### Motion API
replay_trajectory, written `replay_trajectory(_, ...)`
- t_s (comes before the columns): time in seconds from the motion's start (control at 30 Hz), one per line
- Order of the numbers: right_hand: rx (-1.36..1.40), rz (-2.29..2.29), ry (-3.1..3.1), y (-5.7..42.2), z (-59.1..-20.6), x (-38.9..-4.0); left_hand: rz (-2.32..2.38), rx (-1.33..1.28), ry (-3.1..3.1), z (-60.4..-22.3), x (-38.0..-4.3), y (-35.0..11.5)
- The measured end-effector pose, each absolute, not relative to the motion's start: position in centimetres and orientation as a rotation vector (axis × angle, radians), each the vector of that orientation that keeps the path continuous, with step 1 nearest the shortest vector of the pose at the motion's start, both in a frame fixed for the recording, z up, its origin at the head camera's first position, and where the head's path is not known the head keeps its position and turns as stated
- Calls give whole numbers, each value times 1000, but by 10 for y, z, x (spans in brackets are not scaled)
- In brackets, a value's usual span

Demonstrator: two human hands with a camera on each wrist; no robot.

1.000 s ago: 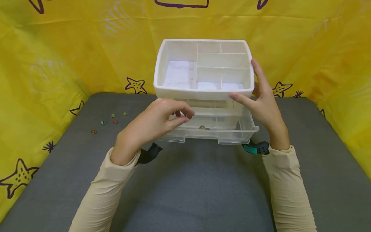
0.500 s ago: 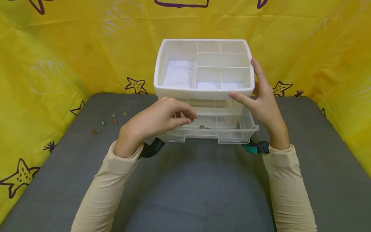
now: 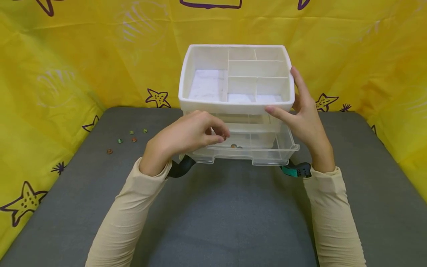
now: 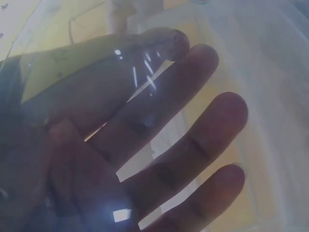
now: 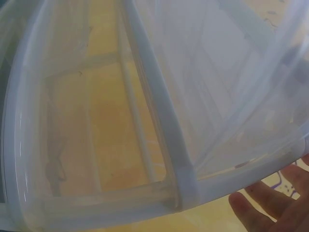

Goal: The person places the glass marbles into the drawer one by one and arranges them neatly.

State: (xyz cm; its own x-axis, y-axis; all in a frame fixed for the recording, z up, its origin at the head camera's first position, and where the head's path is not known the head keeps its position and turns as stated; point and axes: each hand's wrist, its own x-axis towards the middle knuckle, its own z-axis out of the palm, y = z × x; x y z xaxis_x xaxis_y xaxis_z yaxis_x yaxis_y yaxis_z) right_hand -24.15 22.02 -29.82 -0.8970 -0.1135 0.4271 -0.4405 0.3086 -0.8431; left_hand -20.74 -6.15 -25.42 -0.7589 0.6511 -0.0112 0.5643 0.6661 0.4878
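A white desk organizer with a divided top stands at the back of the table. Its clear lower drawer is pulled out, with a couple of small marbles inside. My left hand reaches over the drawer's left part. Thumb and forefinger pinch a small reddish marble, mostly hidden by the fingers. Through clear plastic, the left wrist view shows the other fingers spread apart. My right hand grips the organizer's right side, thumb on the front rim and fingers along the side.
Several small marbles, green and reddish, lie loose on the grey table at the left, among them a reddish-brown marble. A yellow cloth with sea drawings hangs behind and along both sides.
My left hand has shifted a little to the right over the drawer, its fingertips nearer the marbles inside. The right hand keeps its hold on the organizer.
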Motion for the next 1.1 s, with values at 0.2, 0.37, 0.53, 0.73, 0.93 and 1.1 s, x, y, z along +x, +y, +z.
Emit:
replay_trajectory(0.2,506,1634,-2284,221,-298,-242,652,936,2700,-253,-207,-59)
replay_trajectory(0.37,505,1645,-2282,220,-298,-242,663,947,2711,-254,-208,-60)
replay_trajectory(0.53,504,1654,-2277,219,-298,-242,764,1027,2732,-258,-207,-64)
replay_trajectory(0.73,508,1677,-2262,219,-299,-242,954,1145,2810,-263,-204,-71)
replay_trajectory(0.93,515,1702,-2241,219,-299,-243,1108,1200,2886,-264,-200,-80)
replay_trajectory(1.1,509,1721,-2233,219,-299,-243,1243,1244,2960,-266,-196,-90)
